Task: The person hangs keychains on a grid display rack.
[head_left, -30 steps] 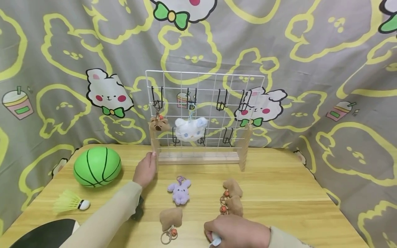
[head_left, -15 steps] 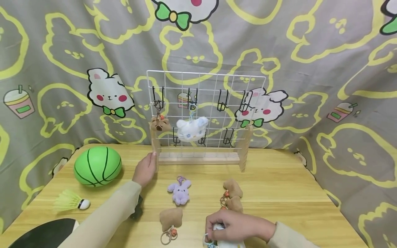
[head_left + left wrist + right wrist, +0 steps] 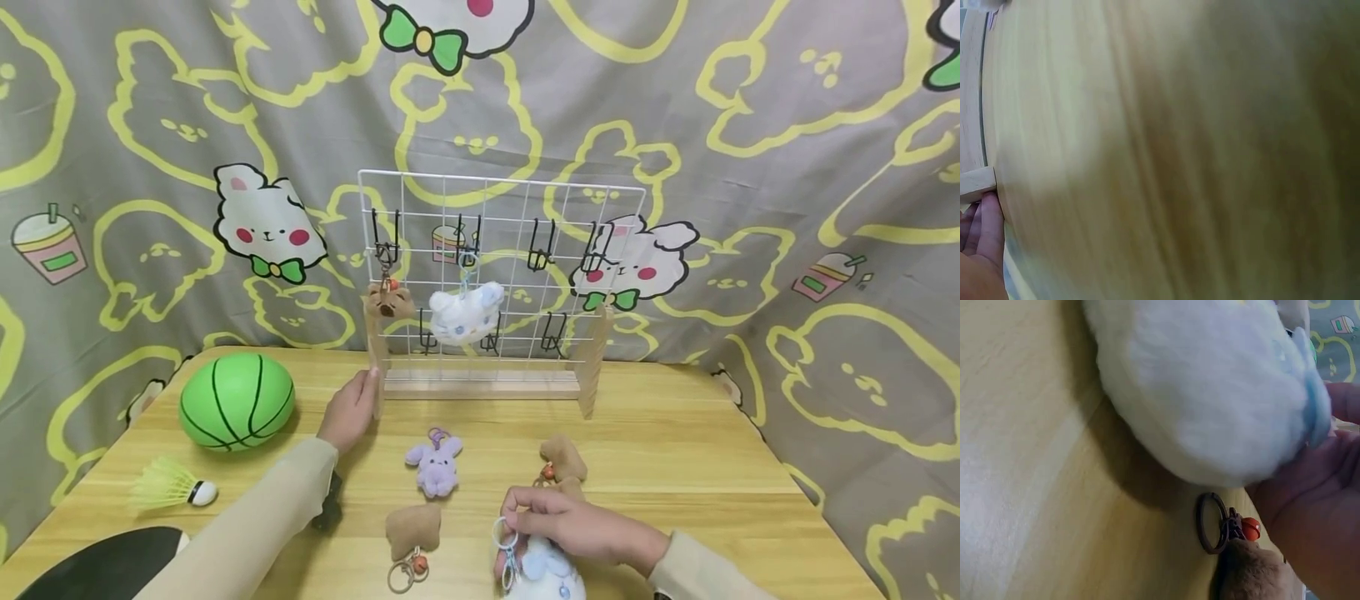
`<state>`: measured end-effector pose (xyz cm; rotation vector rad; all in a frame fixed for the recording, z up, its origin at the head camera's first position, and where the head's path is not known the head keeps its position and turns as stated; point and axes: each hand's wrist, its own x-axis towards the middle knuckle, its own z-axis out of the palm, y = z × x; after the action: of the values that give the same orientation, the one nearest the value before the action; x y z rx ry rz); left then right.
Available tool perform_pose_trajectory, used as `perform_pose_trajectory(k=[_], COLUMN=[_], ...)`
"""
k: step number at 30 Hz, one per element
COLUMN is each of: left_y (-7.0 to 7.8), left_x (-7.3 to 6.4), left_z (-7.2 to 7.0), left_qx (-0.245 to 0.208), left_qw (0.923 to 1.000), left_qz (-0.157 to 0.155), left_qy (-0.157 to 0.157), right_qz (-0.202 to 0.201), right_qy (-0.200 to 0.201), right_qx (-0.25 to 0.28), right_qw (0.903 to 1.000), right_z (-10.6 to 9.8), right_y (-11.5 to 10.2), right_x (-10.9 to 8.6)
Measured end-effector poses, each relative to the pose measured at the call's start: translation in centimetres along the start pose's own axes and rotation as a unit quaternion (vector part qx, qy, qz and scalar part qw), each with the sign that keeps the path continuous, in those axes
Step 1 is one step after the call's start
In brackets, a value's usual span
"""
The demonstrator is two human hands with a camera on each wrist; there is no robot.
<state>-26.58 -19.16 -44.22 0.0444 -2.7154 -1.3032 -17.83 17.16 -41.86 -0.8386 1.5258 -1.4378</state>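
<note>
My right hand (image 3: pixel 577 521) holds a white plush keychain (image 3: pixel 551 575) with blue ears near the table's front, its pale blue ring (image 3: pixel 504 532) at the fingertips. In the right wrist view the white plush (image 3: pixel 1204 387) fills the top, partly in front of the fingers. My left hand (image 3: pixel 351 410) touches the left wooden upright (image 3: pixel 377 367) of a white wire grid rack (image 3: pixel 517 182), its visible fingers fairly straight. The left wrist view has those fingers (image 3: pixel 990 231) against the wooden foot (image 3: pixel 977 181). A brown bear keychain (image 3: pixel 388 302) and another white plush keychain (image 3: pixel 467 315) hang from black hooks.
On the table lie a purple rabbit keychain (image 3: pixel 437 467), a brown plush keychain (image 3: pixel 414 532) and, behind my right hand, further brown ones (image 3: pixel 564 458). A green ball (image 3: pixel 237 402), a shuttlecock (image 3: pixel 172 487) and a dark rounded object (image 3: pixel 105 567) stand left. More black hooks (image 3: pixel 540 254) are on the rack.
My right hand has lifted and turned the white plush keychain, so its face and ring now show. The left hand stays at the rack's upright.
</note>
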Motion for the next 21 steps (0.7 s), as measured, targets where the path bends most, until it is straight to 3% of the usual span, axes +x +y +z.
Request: perform_pose_trajectory(k=[5, 10, 16, 21], left_y=[-0.1, -0.1, -0.4, -0.5], left_x=[0.2, 0.3, 0.2, 0.3], left_z=[0.2, 0.2, 0.2, 0.4], left_qx=[0.001, 0.001, -0.001, -0.006], left_qw=[1.0000, 1.0000, 0.9999, 0.9999], left_qz=[-0.003, -0.002, -0.002, -0.001], left_qy=[-0.005, -0.009, -0.013, -0.012], right_qz=[-0.031, -0.045, -0.086, -0.138], right_qy=[0.044, 0.116, 0.215, 0.305], right_qx=[-0.009, -0.057, -0.121, -0.089], right_qw=[0.9985, 0.9907, 0.9654, 0.9380], right_z=[-0.8, -1.8, -3.7, -5.7], right_y=[-0.6, -2.7, -7.3, -11.3], right_x=[0.2, 0.2, 0.2, 0.6])
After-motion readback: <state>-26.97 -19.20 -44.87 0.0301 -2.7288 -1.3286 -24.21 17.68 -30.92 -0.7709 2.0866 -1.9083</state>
